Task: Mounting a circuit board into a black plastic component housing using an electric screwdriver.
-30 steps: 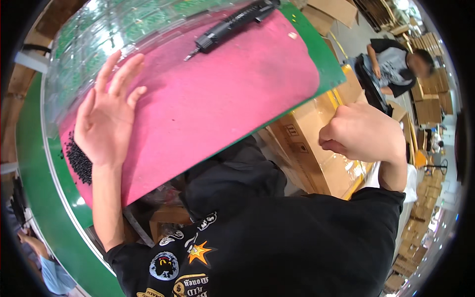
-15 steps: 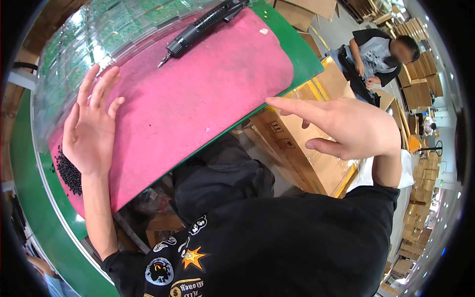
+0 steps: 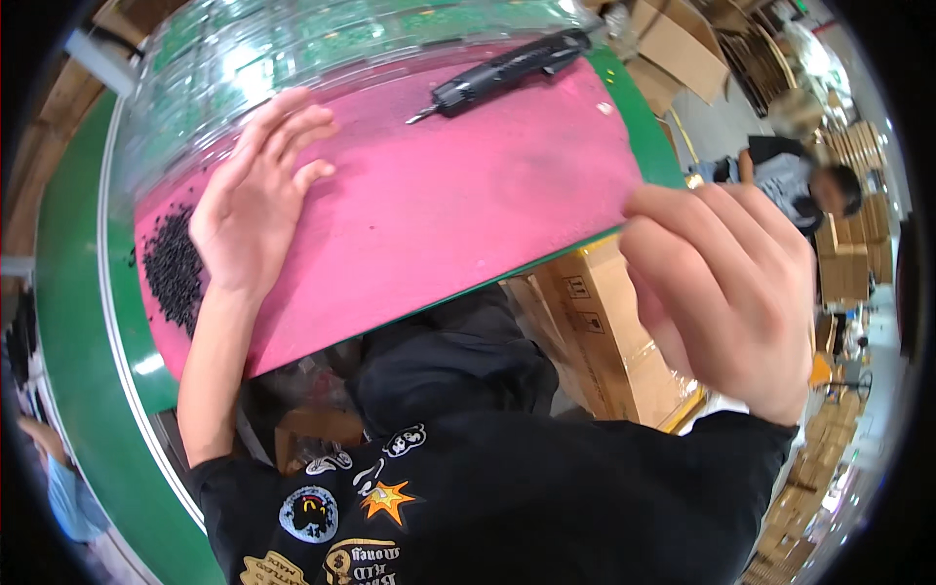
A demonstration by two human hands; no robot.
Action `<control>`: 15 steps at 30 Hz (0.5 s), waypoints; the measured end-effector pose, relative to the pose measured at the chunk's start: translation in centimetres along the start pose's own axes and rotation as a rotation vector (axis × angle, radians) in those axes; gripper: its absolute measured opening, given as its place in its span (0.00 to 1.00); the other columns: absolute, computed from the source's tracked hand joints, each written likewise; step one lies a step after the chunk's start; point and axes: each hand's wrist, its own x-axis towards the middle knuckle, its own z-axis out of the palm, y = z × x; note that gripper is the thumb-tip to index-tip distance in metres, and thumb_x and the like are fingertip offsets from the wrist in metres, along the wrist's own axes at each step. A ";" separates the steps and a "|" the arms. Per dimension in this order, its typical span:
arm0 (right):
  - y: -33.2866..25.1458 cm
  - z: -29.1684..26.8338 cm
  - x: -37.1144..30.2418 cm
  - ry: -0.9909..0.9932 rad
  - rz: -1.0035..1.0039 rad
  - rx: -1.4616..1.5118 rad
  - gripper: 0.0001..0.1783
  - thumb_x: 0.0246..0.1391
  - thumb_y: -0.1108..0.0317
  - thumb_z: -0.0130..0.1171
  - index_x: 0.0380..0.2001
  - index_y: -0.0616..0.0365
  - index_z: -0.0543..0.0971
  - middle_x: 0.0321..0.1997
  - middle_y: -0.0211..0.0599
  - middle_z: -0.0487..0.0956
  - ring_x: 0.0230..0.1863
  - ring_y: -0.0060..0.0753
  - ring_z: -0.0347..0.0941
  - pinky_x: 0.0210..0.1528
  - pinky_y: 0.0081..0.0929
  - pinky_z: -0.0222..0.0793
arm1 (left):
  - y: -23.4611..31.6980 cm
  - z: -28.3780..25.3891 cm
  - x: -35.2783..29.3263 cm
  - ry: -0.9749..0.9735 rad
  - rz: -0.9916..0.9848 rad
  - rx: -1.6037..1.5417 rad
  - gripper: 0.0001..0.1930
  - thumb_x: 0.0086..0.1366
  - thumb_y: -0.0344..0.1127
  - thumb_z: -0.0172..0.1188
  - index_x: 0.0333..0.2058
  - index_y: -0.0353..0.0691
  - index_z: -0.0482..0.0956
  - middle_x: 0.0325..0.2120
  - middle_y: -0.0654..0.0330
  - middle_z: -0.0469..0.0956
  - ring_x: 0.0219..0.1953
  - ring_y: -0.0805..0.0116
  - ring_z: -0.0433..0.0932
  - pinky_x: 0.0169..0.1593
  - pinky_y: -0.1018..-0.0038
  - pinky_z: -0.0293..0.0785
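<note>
My left hand is raised over the left part of a pink mat, its fingers slightly bent and apart, holding nothing. Beside its wrist lies a pile of small black pieces, too small to tell for sure but like screws. My right hand hangs in the air off the mat's right edge, back up, with the fingers curled in and nothing showing in them; its thumb is mostly hidden. A black electric screwdriver rests on the far side of the mat, its bit pointing left. Neither hand touches it.
Clear plastic trays with green circuit boards stand along the far edge of the green table. Below the table's right edge is a cardboard box. Another person sits at the far right, among stacked cardboard.
My right hand has curled its stretched fingers inward. My left hand remains open. The view has shifted, so the mat and screwdriver appear further right.
</note>
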 end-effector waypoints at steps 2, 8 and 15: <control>-2.8 -2.7 0.5 0.044 0.146 0.064 0.20 0.30 0.73 0.62 0.33 0.63 0.71 0.32 0.44 0.76 0.24 0.41 0.71 0.26 0.33 0.65 | -0.3 1.3 1.5 -0.057 -0.025 -0.008 0.32 0.65 0.46 0.45 0.61 0.28 0.57 0.56 0.46 0.65 0.59 0.58 0.63 0.56 0.65 0.64; -4.3 -10.9 -29.5 0.145 0.026 0.245 0.20 0.31 0.73 0.62 0.34 0.62 0.72 0.31 0.43 0.75 0.23 0.39 0.71 0.25 0.31 0.65 | 0.2 0.9 0.6 0.050 -0.006 0.058 0.28 0.63 0.48 0.47 0.56 0.32 0.65 0.48 0.52 0.71 0.53 0.63 0.68 0.52 0.69 0.66; -4.5 -14.0 -40.0 0.148 0.029 0.234 0.19 0.32 0.74 0.62 0.34 0.60 0.72 0.29 0.41 0.75 0.21 0.37 0.70 0.23 0.29 0.64 | -0.3 0.1 0.5 -0.014 -0.020 0.044 0.27 0.63 0.47 0.48 0.54 0.34 0.66 0.45 0.55 0.71 0.51 0.66 0.68 0.50 0.69 0.66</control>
